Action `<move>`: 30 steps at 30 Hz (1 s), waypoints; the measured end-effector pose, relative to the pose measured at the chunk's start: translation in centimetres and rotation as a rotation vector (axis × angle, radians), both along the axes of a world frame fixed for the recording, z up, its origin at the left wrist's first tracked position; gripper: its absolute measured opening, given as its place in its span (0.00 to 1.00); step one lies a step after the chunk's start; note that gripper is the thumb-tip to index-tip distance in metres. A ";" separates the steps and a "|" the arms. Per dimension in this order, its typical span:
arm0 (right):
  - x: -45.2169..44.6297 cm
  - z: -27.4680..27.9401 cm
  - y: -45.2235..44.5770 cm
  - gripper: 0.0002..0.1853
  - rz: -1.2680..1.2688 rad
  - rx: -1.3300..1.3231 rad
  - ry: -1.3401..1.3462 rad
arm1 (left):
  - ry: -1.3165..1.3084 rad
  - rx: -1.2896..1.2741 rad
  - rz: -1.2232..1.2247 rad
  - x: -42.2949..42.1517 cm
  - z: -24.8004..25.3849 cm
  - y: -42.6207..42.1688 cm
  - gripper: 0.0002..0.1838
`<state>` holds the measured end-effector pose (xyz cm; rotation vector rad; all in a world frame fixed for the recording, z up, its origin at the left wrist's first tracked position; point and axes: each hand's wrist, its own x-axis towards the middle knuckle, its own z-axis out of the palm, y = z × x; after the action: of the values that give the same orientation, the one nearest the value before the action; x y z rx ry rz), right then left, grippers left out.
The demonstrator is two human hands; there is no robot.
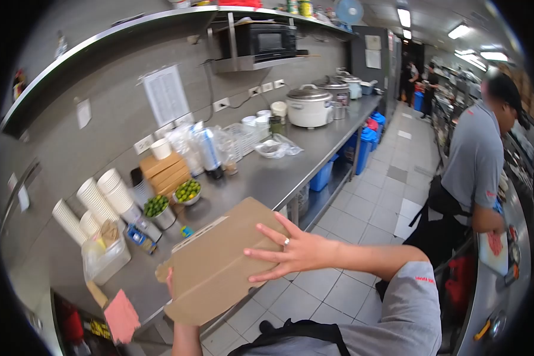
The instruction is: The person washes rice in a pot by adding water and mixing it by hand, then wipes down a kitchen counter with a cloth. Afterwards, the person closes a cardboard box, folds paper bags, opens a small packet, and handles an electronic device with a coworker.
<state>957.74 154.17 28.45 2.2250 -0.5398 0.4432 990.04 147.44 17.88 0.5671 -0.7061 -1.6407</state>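
Note:
A brown cardboard box blank (pixel 219 261), creased across its middle and tabbed at the edges, is held tilted in front of me beside the steel counter. My left hand (pixel 170 281) grips it from the far left side; only a fingertip and the forearm below show, the rest being hidden behind the board. Across the right part of the cardboard lies my right hand (pixel 288 249), its fingers spread wide and a ring on one of them. Its fingertips appear to touch the surface.
The steel counter (pixel 255 178) carries stacked paper cups (pixel 95 202), containers of green limes (pixel 156 206) and a white rice cooker (pixel 310 107). A pink cloth (pixel 121 316) hangs at the near edge. To my right, a co-worker (pixel 477 148) stands at another counter across the tiled aisle.

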 end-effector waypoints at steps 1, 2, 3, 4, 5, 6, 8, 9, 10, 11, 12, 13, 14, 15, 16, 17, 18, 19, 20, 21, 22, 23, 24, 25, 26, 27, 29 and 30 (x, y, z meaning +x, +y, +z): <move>-1.0 0.6 -1.2 0.33 0.042 -0.007 0.017 | -0.019 -0.051 0.013 1.1 -2.0 -2.5 0.22; -1.7 0.9 -2.6 0.32 0.086 -0.014 0.031 | -0.011 -0.072 0.010 1.6 -2.0 -4.3 0.22; -2.0 0.9 -3.8 0.31 0.133 -0.018 0.044 | 0.012 -0.061 -0.012 2.1 -2.0 -5.8 0.22; -2.0 1.0 -5.0 0.30 0.171 -0.005 -0.001 | 0.043 -0.040 -0.041 2.3 -1.5 -7.1 0.22; -1.9 1.1 -6.3 0.29 0.215 0.007 -0.042 | 0.063 -0.023 -0.068 2.4 -1.1 -8.2 0.22; -1.8 1.2 -7.6 0.28 0.267 0.024 -0.082 | 0.076 -0.007 -0.089 2.4 -0.7 -9.4 0.22; -1.5 2.2 -9.9 0.23 0.242 0.045 -0.128 | 0.102 0.015 -0.125 2.6 -0.4 -11.8 0.22; -1.6 2.8 -10.9 0.21 0.232 0.052 -0.150 | 0.113 0.023 -0.140 2.6 -0.3 -13.1 0.22; -1.7 3.2 -11.8 0.22 0.218 0.056 -0.161 | 0.124 0.026 -0.157 2.4 -0.1 -14.5 0.22; -1.9 3.4 -12.6 0.22 0.202 0.062 -0.178 | 0.120 0.012 -0.162 2.2 0.5 -15.6 0.22; -2.2 3.4 -13.3 0.23 0.183 0.068 -0.195 | 0.112 0.000 -0.174 1.6 1.1 -16.8 0.22; -2.7 3.4 -14.0 0.23 0.170 0.049 -0.191 | 0.111 -0.012 -0.188 0.9 1.7 -17.8 0.22; -3.3 3.3 -14.6 0.22 0.157 0.028 -0.187 | 0.105 -0.023 -0.206 -0.2 2.3 -18.9 0.22; -4.0 3.4 -15.2 0.22 0.146 0.005 -0.181 | 0.104 -0.032 -0.222 -1.2 2.9 -19.9 0.22; -4.7 3.7 -15.8 0.21 0.137 -0.022 -0.176 | 0.104 -0.036 -0.244 -2.1 3.4 -20.8 0.22; -5.5 4.1 -16.3 0.20 0.131 -0.050 -0.172 | 0.102 -0.044 -0.265 -3.2 4.0 -21.7 0.22; -6.3 4.6 -16.9 0.19 0.130 -0.081 -0.167 | 0.095 -0.057 -0.285 -4.5 4.6 -22.4 0.22; -7.2 5.5 -17.6 0.19 0.094 -0.110 -0.173 | 0.087 -0.067 -0.307 -5.8 5.2 -23.2 0.22; -8.3 6.8 -18.3 0.18 0.066 -0.139 -0.178 | 0.081 -0.067 -0.333 -6.8 5.6 -23.9 0.22; -9.5 8.1 -19.4 0.17 0.046 -0.166 -0.180 | 0.079 -0.056 -0.356 -8.0 5.6 -24.9 0.22; -10.8 9.6 -20.9 0.20 0.038 -0.211 -0.201 | 0.076 -0.040 -0.383 -9.3 5.4 -26.0 0.22; -12.2 11.0 -22.4 0.21 -0.001 -0.269 -0.201 | 0.066 0.007 -0.389 -10.1 4.2 -27.1 0.22; -13.4 12.3 -24.0 0.22 -0.037 -0.322 -0.209 | 0.056 0.054 -0.396 -11.0 3.0 -28.3 0.22; -14.7 13.5 -25.9 0.22 -0.026 -0.378 -0.234 | 0.051 0.098 -0.404 -12.1 1.5 -29.7 0.21; -16.0 15.0 -27.6 0.22 -0.016 -0.446 -0.229 | -0.011 0.134 -0.371 -13.3 -0.1 -30.5 0.21; -17.4 16.5 -29.4 0.23 -0.006 -0.515 -0.227 | -0.067 0.172 -0.334 -14.6 -2.0 -30.8 0.21; -19.6 19.8 -32.4 0.24 0.010 -0.621 -0.211 | -0.233 0.233 -0.216 -16.4 -5.9 -30.8 0.21; -20.4 21.6 -33.7 0.25 0.014 -0.657 -0.216 | -0.336 0.252 -0.140 -17.4 -7.7 -30.9 0.22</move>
<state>937.34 120.47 50.03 1.5608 -0.4110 0.7522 972.62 116.59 10.20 1.0110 -0.8016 -1.7985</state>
